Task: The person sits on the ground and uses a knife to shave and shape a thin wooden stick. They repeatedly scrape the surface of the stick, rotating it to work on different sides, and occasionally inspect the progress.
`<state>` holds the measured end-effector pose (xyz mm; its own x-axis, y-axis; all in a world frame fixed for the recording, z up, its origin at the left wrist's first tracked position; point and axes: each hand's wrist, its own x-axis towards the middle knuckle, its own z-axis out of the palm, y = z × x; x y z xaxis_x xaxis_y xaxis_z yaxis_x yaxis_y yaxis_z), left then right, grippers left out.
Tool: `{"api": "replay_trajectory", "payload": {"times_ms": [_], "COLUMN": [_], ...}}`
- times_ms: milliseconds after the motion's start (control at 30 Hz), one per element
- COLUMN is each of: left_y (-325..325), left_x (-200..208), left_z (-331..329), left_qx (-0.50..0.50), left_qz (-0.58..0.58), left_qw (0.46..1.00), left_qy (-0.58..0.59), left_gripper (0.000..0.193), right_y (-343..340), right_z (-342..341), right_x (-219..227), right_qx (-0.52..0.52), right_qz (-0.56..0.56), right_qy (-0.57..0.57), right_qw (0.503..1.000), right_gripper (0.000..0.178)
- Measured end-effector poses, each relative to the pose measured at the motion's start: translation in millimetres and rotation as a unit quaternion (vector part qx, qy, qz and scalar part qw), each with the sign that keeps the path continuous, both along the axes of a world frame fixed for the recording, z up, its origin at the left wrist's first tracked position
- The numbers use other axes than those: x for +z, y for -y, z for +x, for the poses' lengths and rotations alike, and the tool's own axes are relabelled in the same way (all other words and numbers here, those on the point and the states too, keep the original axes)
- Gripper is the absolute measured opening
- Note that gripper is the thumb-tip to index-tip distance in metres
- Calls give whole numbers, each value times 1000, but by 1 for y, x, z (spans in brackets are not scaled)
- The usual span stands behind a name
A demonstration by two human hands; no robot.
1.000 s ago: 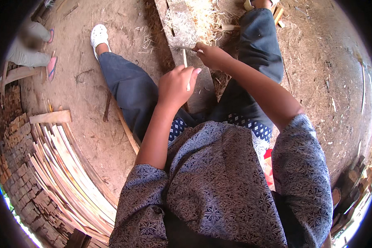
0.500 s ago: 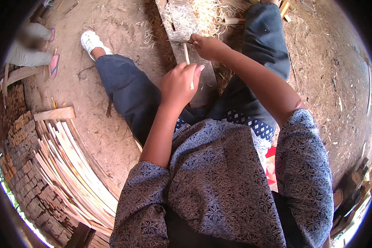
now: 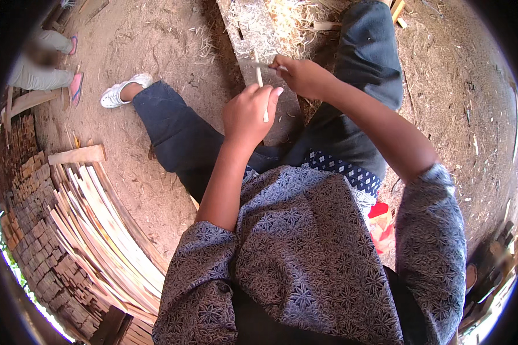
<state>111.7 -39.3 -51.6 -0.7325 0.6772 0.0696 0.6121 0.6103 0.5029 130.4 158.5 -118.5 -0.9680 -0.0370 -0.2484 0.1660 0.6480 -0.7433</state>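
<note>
My left hand point(image 3: 244, 115) is closed around a thin, pale wooden stick point(image 3: 259, 76). The stick's far end points away from me, and its near end pokes out below my thumb. In my right hand point(image 3: 306, 77) is a small knife, its handle mostly covered by the fingers. Its narrow blade point(image 3: 247, 62) points left and lies across the stick just beyond my left hand; the exact contact is too small to make out. Beneath both hands runs a worn wooden board point(image 3: 286, 118) between my legs.
Curled wood shavings point(image 3: 290, 24) lie on the board's far end. Long wood strips point(image 3: 106, 224) and stacked blocks point(image 3: 43, 253) stand at the left. Another person's sandalled foot point(image 3: 75, 89) is at the upper left. A red and white item point(image 3: 381, 227) lies by my right hip.
My right hand and the knife have moved slightly right and toward me. My left hand stays nearly in place with the stick. My left foot has shifted left and nearer.
</note>
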Motion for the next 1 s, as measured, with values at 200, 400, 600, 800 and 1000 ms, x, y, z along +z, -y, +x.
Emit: {"api": "replay_trajectory", "payload": {"times_ms": [200,400,600,800,1000], "left_y": [-3,11,14,0,9], "left_x": [-1,-12,-18,-14,-14], "left_z": [-5,-5,2,2,-4], "left_qx": [18,36,41,40,55], "left_qz": [57,89,91,82,103], "left_qw": [998,995,995,996,992], "left_qy": [-13,16,21,13,40], "left_gripper": [29,32,30,29,30], "right_y": [-3,3,13,2,10], "right_z": [-50,26,24,-44,9], "right_x": [-28,24,28,-15,7], "right_qx": [-41,25,11,-47,-23], "right_qz": [34,-68,-28,74,-32], "right_qy": [38,-25,-20,35,-35], "right_qw": [998,997,999,995,999], "right_gripper": [31,22,21,28,18]}}
